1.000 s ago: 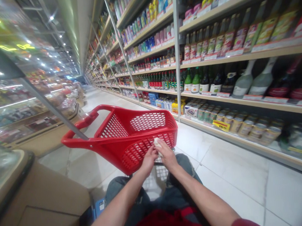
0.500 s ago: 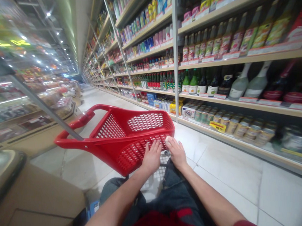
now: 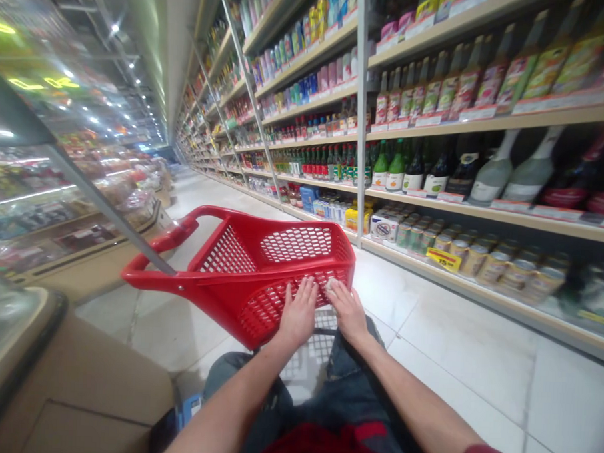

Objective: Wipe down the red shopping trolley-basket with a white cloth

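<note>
A red plastic shopping cart (image 3: 281, 249) with perforated sides stands in front of me, its basket showing nothing inside. My left hand (image 3: 299, 313) lies against the cart's near side, fingers stretched out and holding nothing. Just to its right, my right hand (image 3: 347, 312) is at the same side near the corner, fingers bent forward. A small white wad (image 3: 331, 282), perhaps a tissue, shows at its fingertips, pressed towards the red plastic. A grey metal pole (image 3: 107, 208) rises from the cart's handle end.
Tall shelves (image 3: 433, 199) of bottles and cans run along the right. A yellow price tag (image 3: 443, 259) hangs at the lowest shelf. On the left stand a beige display case (image 3: 90, 377) and a counter of packaged goods (image 3: 71, 243). White floor tiles (image 3: 457, 333) lie between.
My right hand has slid left along the cart's side with the white wad, closer to my left hand. Both hands have shifted left against the cart. The view has turned slightly left.
</note>
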The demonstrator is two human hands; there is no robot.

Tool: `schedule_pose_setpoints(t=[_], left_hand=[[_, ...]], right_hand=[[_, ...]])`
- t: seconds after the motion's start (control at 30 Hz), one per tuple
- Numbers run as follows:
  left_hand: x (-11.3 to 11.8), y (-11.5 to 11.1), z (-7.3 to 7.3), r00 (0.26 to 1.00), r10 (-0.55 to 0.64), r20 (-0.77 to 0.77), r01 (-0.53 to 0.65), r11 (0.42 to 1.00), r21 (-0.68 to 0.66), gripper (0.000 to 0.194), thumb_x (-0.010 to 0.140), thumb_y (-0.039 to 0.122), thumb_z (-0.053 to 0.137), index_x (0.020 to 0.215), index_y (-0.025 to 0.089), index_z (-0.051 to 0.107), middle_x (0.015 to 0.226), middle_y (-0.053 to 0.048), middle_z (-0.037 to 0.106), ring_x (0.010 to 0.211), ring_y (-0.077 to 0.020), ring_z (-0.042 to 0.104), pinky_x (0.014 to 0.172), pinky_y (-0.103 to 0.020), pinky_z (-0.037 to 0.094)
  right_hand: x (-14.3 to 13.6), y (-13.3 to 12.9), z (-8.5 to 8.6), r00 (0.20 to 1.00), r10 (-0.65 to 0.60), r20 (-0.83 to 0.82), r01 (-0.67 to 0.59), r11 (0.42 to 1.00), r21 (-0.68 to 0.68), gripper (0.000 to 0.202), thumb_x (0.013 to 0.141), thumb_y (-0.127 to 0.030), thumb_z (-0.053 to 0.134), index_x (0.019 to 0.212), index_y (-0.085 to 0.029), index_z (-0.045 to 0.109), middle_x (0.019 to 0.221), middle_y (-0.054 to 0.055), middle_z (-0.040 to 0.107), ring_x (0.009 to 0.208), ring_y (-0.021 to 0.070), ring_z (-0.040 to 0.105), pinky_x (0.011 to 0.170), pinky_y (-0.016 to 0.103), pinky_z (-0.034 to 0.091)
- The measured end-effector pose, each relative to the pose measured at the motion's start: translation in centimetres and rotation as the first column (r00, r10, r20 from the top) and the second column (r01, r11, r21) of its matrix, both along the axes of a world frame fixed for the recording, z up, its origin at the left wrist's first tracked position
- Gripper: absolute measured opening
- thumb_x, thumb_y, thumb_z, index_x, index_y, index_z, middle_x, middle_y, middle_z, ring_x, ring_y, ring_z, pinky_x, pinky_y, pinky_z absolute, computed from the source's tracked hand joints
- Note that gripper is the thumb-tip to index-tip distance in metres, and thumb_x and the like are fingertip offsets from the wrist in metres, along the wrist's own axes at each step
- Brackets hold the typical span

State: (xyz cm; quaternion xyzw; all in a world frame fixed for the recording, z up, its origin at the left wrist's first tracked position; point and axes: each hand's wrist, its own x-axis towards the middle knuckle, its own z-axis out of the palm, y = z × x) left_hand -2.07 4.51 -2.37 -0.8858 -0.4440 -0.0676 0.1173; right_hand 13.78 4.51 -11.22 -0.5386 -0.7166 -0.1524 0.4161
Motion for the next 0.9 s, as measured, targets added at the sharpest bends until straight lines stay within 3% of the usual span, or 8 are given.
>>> schedule_pose_setpoints(t=[0.2,0.27,0.4,0.47,0.53,0.73,0.8,0.9], left_hand=[[-1.3,0.4,0.7,0.998,0.045,0.045,-0.048,0.996,0.071,0.062,0.077,0.012,0.036,0.138,0.010,0.029,0.148,-0.010,0.021,0.138,-0.0222,0.014,0.110,-0.054,0.005],[-1.5,0.4,0.6,0.998,0.045,0.044,-0.048,0.995,0.088,0.061,0.077,0.012,0.037,0.138,0.010,0.030,0.148,-0.010,0.022,0.138,-0.0227,0.016,0.110,-0.055,0.007],[-2.3,0.0,-0.3,1.000,0.027,0.011,-0.029,0.992,0.125,0.061,0.077,0.013,0.036,0.138,0.011,0.030,0.147,-0.009,0.025,0.137,-0.0223,0.019,0.110,-0.054,0.012],[-3.1,-0.1,-0.8,1.000,0.031,-0.005,-0.030,0.989,0.143,0.060,0.077,0.014,0.036,0.137,0.012,0.031,0.147,-0.009,0.026,0.137,-0.0225,0.019,0.110,-0.054,0.014],[-3.9,-0.1,-0.9,0.999,0.048,-0.007,-0.046,0.986,0.161,0.061,0.077,0.014,0.037,0.137,0.011,0.031,0.147,-0.010,0.026,0.137,-0.0230,0.019,0.109,-0.055,0.014],[-5.3,0.3,-0.2,0.996,0.091,0.024,-0.094,0.971,0.218,0.063,0.076,0.016,0.040,0.138,0.010,0.030,0.147,-0.011,0.023,0.137,-0.0238,0.017,0.109,-0.055,0.013],[-5.5,0.0,-0.2,0.995,0.096,0.021,-0.099,0.972,0.213,0.063,0.076,0.017,0.040,0.138,0.010,0.030,0.147,-0.010,0.023,0.137,-0.0240,0.017,0.109,-0.055,0.013],[-6.1,-0.5,-0.6,0.993,0.115,0.017,-0.116,0.975,0.190,0.061,0.077,0.018,0.039,0.137,0.010,0.031,0.147,-0.010,0.024,0.137,-0.0240,0.019,0.109,-0.055,0.015]], right_hand=[[0.5,1.5,4.7,0.997,-0.028,-0.075,0.036,0.993,0.113,0.041,0.082,-0.008,0.039,0.118,-0.020,0.055,0.135,0.010,0.046,0.134,0.0194,0.027,0.104,0.046,0.026],[-0.4,2.0,4.1,0.999,-0.012,-0.036,0.016,0.995,0.100,0.039,0.083,-0.008,0.039,0.116,-0.020,0.056,0.133,0.009,0.049,0.133,0.0191,0.028,0.104,0.046,0.026],[-2.9,1.2,0.5,0.995,0.063,0.080,-0.068,0.996,0.054,0.035,0.084,-0.007,0.040,0.108,-0.021,0.060,0.124,0.007,0.057,0.128,0.0170,0.035,0.103,0.043,0.026],[-3.5,0.5,-0.2,0.992,0.081,0.094,-0.086,0.995,0.048,0.035,0.084,-0.006,0.039,0.106,-0.021,0.061,0.122,0.007,0.059,0.126,0.0162,0.038,0.103,0.041,0.026],[-3.6,0.2,0.7,0.994,0.078,0.073,-0.083,0.994,0.065,0.037,0.084,-0.006,0.038,0.109,-0.021,0.060,0.124,0.007,0.057,0.127,0.0164,0.038,0.104,0.041,0.025],[-4.2,2.1,5.9,0.997,0.066,0.033,-0.071,0.984,0.164,0.035,0.086,-0.010,0.038,0.113,-0.020,0.058,0.131,0.008,0.051,0.132,0.0181,0.029,0.106,0.044,0.022],[-5.1,2.5,5.3,0.992,0.097,0.078,-0.109,0.979,0.172,0.033,0.087,-0.010,0.038,0.110,-0.019,0.059,0.129,0.008,0.052,0.132,0.0185,0.030,0.105,0.044,0.023],[-6.7,2.1,2.5,0.974,0.160,0.159,-0.185,0.970,0.156,0.030,0.086,-0.011,0.041,0.106,-0.019,0.061,0.125,0.008,0.057,0.129,0.0185,0.035,0.104,0.043,0.025]])
